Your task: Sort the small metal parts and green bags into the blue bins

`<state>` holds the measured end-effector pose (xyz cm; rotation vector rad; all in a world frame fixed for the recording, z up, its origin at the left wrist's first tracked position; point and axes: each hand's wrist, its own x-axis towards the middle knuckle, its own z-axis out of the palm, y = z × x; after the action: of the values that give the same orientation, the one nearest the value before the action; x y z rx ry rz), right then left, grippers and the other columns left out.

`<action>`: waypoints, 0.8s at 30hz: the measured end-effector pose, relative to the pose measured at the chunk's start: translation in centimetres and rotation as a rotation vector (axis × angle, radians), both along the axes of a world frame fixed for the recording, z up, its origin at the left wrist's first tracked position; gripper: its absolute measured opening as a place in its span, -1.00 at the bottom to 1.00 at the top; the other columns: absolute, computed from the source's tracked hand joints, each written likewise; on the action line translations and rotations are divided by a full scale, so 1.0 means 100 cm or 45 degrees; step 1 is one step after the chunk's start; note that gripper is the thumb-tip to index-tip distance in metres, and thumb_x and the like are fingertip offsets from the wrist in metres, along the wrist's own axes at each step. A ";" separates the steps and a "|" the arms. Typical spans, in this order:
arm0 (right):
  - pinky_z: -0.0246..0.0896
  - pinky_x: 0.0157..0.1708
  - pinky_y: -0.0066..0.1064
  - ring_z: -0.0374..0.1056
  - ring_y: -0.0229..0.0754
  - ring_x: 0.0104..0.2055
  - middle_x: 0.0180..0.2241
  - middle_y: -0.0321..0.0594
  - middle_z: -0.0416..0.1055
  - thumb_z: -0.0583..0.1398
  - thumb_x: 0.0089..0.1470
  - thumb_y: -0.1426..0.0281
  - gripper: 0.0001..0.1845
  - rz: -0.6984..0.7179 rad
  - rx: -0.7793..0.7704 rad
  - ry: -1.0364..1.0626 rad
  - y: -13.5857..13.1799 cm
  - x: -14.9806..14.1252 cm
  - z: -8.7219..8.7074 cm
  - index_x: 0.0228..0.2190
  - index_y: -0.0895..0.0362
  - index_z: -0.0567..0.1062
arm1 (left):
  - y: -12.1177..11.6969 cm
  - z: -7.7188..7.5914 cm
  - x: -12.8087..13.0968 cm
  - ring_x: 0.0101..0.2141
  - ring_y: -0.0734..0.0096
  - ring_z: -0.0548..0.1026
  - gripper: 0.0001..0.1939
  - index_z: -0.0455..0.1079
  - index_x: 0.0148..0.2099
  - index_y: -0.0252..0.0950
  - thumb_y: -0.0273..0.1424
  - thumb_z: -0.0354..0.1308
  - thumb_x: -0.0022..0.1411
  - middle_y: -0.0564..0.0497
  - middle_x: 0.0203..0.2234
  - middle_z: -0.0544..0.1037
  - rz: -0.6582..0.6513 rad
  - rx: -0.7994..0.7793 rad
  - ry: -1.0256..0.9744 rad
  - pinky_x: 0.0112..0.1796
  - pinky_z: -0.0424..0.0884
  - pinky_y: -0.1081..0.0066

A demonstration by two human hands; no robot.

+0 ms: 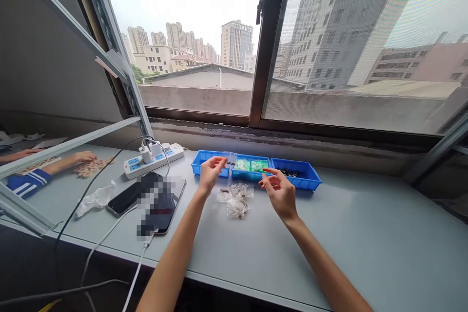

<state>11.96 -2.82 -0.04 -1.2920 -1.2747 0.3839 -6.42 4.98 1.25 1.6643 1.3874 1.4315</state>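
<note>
Bare forearms point(171, 258) reach in, the left hand point(208, 175) pinching a small dark piece point(230, 163), the right hand point(283, 197) half curled, its grip unclear. Some clear packets point(238, 201) look filled; black parts point(289, 172) lie loose in a blue bin point(302, 184), seemingly unpacked.

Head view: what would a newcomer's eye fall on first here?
Probably the bright window filling the upper part, with tall buildings outside. Next, the row of blue bins on the table below it, with small clear packets just in front. Then the bare hands: the left hand with a thin dark piece at its fingertips, the right hand open.
</note>
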 end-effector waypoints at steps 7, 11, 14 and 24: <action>0.29 -0.46 -0.38 0.43 -0.19 -0.51 -0.53 -0.31 0.51 0.08 0.02 0.23 -0.74 0.030 -0.102 -0.337 -0.005 -0.004 -0.002 -0.30 0.05 0.49 | 0.014 -0.010 -0.036 -0.42 0.24 0.42 -0.83 0.50 -0.34 -0.26 -0.32 0.13 0.09 -0.06 -0.47 0.55 0.623 0.051 0.115 -0.22 0.26 0.19; 0.24 -0.46 -0.41 0.43 -0.20 -0.47 -0.52 -0.34 0.50 0.09 0.01 0.32 -0.79 0.097 -0.195 -0.610 -0.006 -0.008 -0.006 -0.34 0.02 0.51 | 0.017 -0.014 -0.035 -0.25 0.08 0.41 -0.85 0.50 -0.29 -0.24 -0.38 0.15 0.07 -0.09 -0.44 0.56 0.690 0.097 0.234 -0.09 0.14 0.07; 0.21 -0.45 -0.44 0.43 -0.22 -0.45 -0.51 -0.35 0.50 0.09 0.03 0.35 -0.79 0.132 -0.246 -0.690 -0.007 -0.009 -0.007 -0.32 0.02 0.51 | 0.019 -0.015 -0.033 -0.23 0.08 0.41 -0.79 0.47 -0.18 -0.23 -0.42 0.12 0.11 -0.08 -0.45 0.55 0.704 0.172 0.379 -0.11 0.14 0.11; 0.19 -0.28 -0.34 0.39 -0.14 -0.24 -0.35 -0.25 0.50 0.10 0.01 0.47 -0.82 0.226 -0.235 -0.829 -0.004 -0.004 -0.015 -0.40 0.06 0.51 | 0.018 -0.008 -0.027 -0.16 0.14 0.41 -0.78 0.44 -0.15 -0.25 -0.50 0.05 0.18 -0.07 -0.37 0.57 0.679 0.097 0.643 -0.12 0.17 0.23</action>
<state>11.52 -3.22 -1.56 -1.5288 -1.9449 0.2090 -9.15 6.75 0.48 1.8753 2.2127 1.3911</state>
